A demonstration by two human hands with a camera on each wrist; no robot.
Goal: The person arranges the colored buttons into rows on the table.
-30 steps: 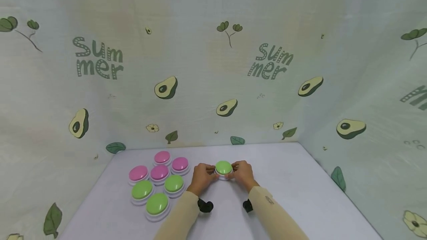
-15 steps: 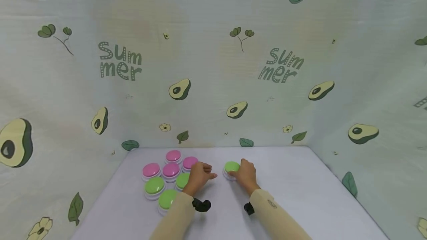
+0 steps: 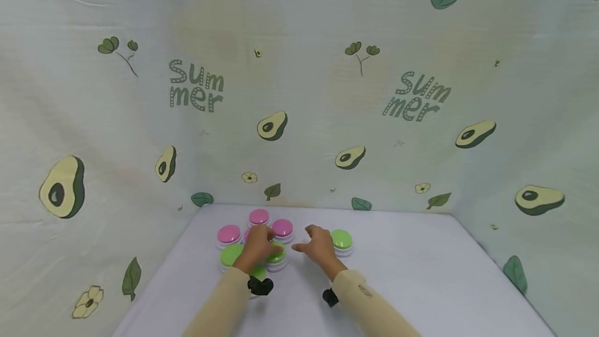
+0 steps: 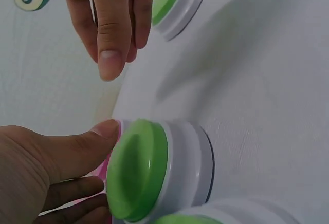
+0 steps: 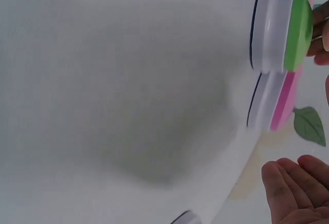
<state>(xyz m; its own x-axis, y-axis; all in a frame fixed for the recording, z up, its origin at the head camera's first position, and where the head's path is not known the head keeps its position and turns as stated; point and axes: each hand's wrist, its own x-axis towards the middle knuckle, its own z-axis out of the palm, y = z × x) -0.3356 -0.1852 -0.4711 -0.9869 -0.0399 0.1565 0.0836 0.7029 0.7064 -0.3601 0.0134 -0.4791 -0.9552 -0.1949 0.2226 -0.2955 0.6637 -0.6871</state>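
Note:
A green push button (image 3: 277,255) with a white round base stands at the right side of a group. My left hand (image 3: 255,249) is over that group, its thumb and fingers spread at the button. In the left wrist view the left thumb (image 4: 82,149) lies close over the green top (image 4: 134,172), with the other fingers partly hidden behind it. To the right, my right hand (image 3: 321,249) hovers with nothing in it, fingers loosely extended towards the group. Beside it a lone green push button (image 3: 342,241) sits on the table, partly covered by that hand.
Pink push buttons (image 3: 229,234) stand at the back of the group, green ones (image 3: 231,256) in front, some hidden by the left arm. The white table (image 3: 421,285) meets a printed cloth backdrop (image 3: 309,118) behind and at the sides.
The right hand has let go of the lone green button and moved left of it. My left hand has gone left to the group. The head view has turned left.

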